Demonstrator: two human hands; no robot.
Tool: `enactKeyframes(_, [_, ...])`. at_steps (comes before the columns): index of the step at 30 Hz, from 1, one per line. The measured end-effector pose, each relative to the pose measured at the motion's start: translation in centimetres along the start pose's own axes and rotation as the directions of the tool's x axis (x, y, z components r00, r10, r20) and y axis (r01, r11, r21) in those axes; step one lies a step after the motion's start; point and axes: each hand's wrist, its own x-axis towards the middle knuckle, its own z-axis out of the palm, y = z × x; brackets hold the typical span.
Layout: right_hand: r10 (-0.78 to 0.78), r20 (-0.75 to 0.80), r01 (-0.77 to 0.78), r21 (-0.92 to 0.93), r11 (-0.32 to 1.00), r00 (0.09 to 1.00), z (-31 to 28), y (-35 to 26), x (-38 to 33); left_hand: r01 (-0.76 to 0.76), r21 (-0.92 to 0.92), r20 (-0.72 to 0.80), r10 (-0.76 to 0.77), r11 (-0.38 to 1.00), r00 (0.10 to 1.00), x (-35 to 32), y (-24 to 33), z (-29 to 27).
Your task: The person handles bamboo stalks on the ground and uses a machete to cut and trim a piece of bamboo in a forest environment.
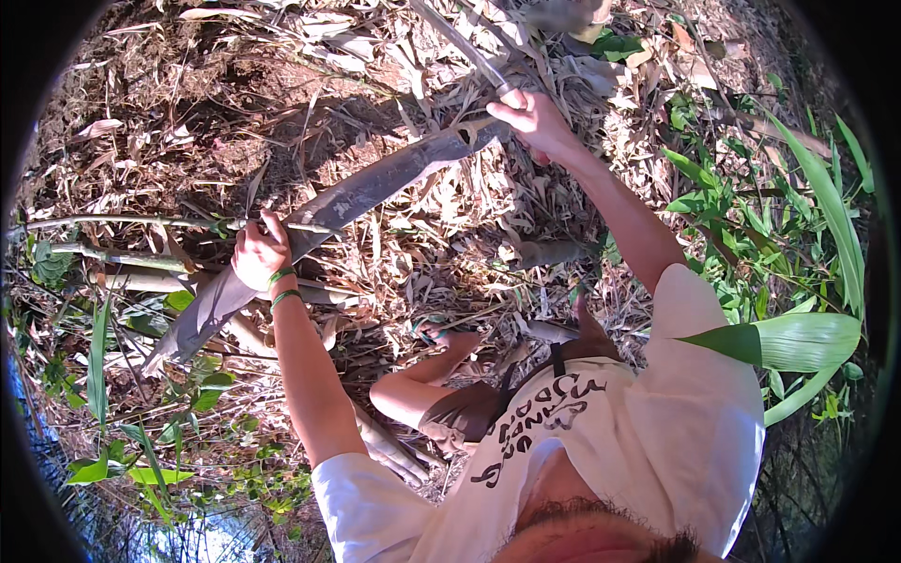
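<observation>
A long, dark grey-brown strip, like a split length of bamboo [375,183], lies slantwise in front of me, with a small hole near its far right end. My left hand [261,255], with green bands at the wrist, is closed on its near left part; the fingertips are partly hidden. A thin stem [141,221] passes beside that hand. At the strip's far end my right hand [537,124] is closed around the end of a long, narrow grey tool, like a machete [462,45], which points up and away to the left. Its far end is out of view.
Dry leaves [394,281] cover the ground under my bare legs. Cut stems [122,255] lie at the left. Green broad-leaved plants [798,342] stand close by my right arm, and more low greenery [202,394] grows at the left.
</observation>
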Motion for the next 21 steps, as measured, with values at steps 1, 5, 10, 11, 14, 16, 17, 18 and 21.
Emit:
enactKeyframes(1, [-0.079,-0.157,0.084,0.030,0.996,0.984,-1.8,-3.2,1.0,-0.008,0.016,-0.003,0.008,1.000,1.000,0.2,0.6,0.1])
enactKeyframes(5, [-0.448,-0.539,0.680,0.375,0.630,0.713,-6.0,-16.8,-2.5,-0.011,0.015,-0.023,0.011,1.000,1.000,0.2,1.4,0.3])
enactKeyframes(10, [-0.050,-0.675,0.559,0.565,0.607,0.737,8.4,5.4,-0.8,-0.008,-0.011,-0.070,0.007,1.000,0.997,0.4,0.4,0.3])
enactKeyframes(11, [0.033,-0.506,-0.051,-0.022,0.998,0.862,11.1,15.2,-2.3,-0.020,-0.024,-0.059,0.018,1.000,0.998,0.8,1.3,0.4])
enactKeyframes(14, [0.406,-0.225,-0.400,0.071,0.914,0.886,15.0,25.8,-6.0,0.072,-0.047,0.073,-0.069,0.996,0.995,1.2,1.4,0.6])
enactKeyframes(16, [0.484,-0.001,-0.463,0.288,0.838,0.875,13.1,22.9,-7.1,0.052,-0.053,0.000,-0.052,0.997,0.999,0.5,0.9,0.7])
enactKeyframes(17, [0.474,0.022,-0.470,0.179,0.864,0.880,11.3,21.7,-7.5,0.078,0.007,0.048,-0.078,0.997,0.996,0.2,0.9,0.8])
enactKeyframes(18, [0.448,0.029,-0.449,0.086,0.890,0.894,9.2,19.2,-6.4,0.108,-0.014,0.074,-0.107,0.994,0.992,0.5,0.8,0.8])
enactKeyframes(21, [0.263,-0.060,-0.263,0.008,0.965,0.963,1.9,7.1,-3.2,0.084,-0.020,0.016,-0.084,0.996,0.996,0.7,1.3,0.4])
